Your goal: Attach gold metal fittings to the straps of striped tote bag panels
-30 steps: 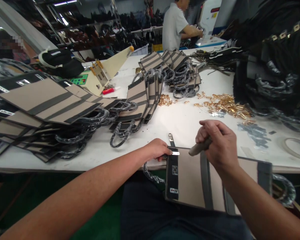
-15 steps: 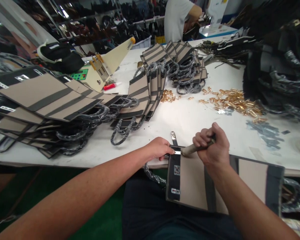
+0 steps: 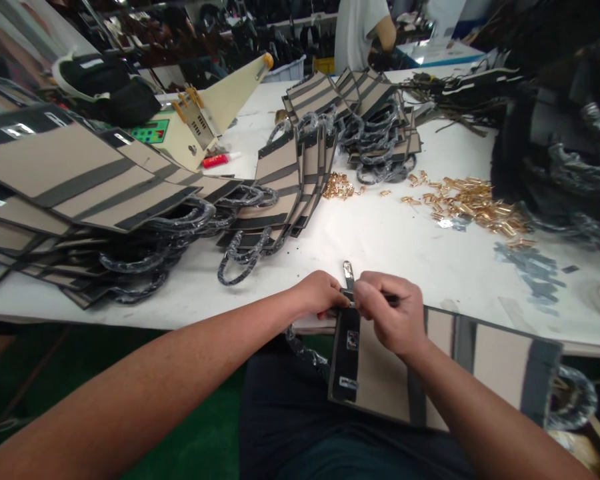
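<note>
Left hand: grasping the panel by its upper left corner, thumb beside a small metal plate.
Right hand: clenched around a dark tool, mostly hidden in the fist, close against the left fingertips; whether it touches the plate, I cannot tell.
Panel: lies over the counter's front edge and the lap, with two more plates along its dark left band.
Good handling: probably best to pin the corner firmly, bear straight down on the metal and keep the left thumb clear, lest the tool slip onto it or scuff the beige face.
Strap: juts beyond the corner onto the counter.
Farther out: stacked panels leftward, gold fittings and grey strips rightward.
</note>
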`<state>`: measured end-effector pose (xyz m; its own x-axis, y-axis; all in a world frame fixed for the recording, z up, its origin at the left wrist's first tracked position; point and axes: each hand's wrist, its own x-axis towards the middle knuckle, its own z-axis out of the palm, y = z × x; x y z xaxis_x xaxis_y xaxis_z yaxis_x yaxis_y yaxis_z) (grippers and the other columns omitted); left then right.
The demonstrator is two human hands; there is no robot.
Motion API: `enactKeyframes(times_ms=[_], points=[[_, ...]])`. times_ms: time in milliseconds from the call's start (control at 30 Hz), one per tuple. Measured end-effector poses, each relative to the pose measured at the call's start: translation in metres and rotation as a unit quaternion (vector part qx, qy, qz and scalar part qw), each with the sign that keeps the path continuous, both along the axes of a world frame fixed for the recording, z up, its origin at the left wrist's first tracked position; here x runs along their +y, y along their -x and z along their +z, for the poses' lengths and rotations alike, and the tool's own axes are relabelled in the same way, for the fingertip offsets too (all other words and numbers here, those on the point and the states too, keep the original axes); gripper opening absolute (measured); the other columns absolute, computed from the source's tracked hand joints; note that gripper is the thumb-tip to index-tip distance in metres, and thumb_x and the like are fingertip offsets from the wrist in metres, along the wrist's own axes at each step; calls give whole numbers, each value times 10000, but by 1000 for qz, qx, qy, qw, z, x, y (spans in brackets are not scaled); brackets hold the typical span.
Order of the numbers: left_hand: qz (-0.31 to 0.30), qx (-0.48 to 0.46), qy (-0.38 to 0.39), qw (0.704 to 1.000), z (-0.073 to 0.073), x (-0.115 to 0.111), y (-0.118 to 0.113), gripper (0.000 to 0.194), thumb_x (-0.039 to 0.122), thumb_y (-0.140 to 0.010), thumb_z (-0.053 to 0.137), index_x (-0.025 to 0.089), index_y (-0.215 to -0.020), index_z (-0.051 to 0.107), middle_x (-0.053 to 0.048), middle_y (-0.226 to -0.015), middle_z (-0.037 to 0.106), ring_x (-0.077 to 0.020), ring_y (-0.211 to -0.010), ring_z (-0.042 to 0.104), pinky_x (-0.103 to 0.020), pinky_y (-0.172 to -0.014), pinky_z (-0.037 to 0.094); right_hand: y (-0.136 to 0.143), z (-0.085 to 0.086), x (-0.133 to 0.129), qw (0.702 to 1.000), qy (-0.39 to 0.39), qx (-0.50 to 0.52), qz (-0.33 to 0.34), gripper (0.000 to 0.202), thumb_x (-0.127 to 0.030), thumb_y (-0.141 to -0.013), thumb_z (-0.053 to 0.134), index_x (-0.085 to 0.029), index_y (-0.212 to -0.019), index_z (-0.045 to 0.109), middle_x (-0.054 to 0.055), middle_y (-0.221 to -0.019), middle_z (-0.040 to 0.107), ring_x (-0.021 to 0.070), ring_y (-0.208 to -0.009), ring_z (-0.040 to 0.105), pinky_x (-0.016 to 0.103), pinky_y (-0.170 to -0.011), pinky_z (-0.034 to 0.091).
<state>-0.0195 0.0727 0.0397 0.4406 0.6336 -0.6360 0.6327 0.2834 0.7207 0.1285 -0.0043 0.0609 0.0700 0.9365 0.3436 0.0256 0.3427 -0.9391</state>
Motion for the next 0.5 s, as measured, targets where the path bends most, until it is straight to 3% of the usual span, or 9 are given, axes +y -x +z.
enactKeyframes(times_ms=[67, 133, 233, 367, 433, 500], points=[[-3, -4, -10, 1000, 2, -2, 1, 338, 182, -807, 729, 198, -549, 510, 72, -409, 406, -99, -386, 427, -227, -399, 316, 5, 3, 0, 997, -33, -68, 30, 458, -328, -1005, 660, -205, -580, 540, -18, -570, 541, 119, -528, 472, 290, -530, 344], [0, -5, -21, 1000, 3, -3, 1, 351, 180, -814, 730, 198, -545, 504, 73, -410, 396, -98, -386, 411, -232, -398, 303, 6, 6, 3, 997, -17, -73, 34, 490, -370, -1010, 649, -205, -563, 535, -19, -550, 534, 120, -516, 459, 290, -524, 341], [10, -3, -19, 1000, 6, -5, 1, 362, 166, -807, 745, 202, -552, 491, 75, -403, 396, -104, -370, 401, -244, -396, 297, 1, 19, 6, 999, 39, -18, 6, 514, -451, -1013, 653, -214, -567, 558, -16, -521, 520, 136, -499, 462, 299, -511, 361], [18, 4, 4, 1000, 8, -5, 0, 357, 169, -803, 769, 197, -555, 513, 71, -380, 407, -119, -341, 420, -248, -393, 300, -3, 42, -1, 996, -14, 77, -42, 427, -420, -993, 697, -234, -620, 604, -28, -515, 488, 147, -457, 459, 308, -472, 361], [21, 3, 9, 1000, 8, -5, 1, 329, 167, -797, 778, 192, -569, 542, 69, -378, 420, -124, -337, 433, -245, -391, 297, -1, 42, -4, 994, -29, 87, -54, 426, -410, -992, 693, -239, -612, 602, -21, -525, 493, 155, -461, 468, 315, -466, 366], [27, 1, 6, 1000, 7, -5, 1, 325, 162, -795, 781, 190, -570, 548, 69, -375, 423, -122, -336, 432, -241, -391, 302, 1, 31, -4, 996, 0, 63, -67, 473, -432, -997, 675, -239, -577, 572, -15, -515, 496, 156, -464, 468, 316, -464, 360]])
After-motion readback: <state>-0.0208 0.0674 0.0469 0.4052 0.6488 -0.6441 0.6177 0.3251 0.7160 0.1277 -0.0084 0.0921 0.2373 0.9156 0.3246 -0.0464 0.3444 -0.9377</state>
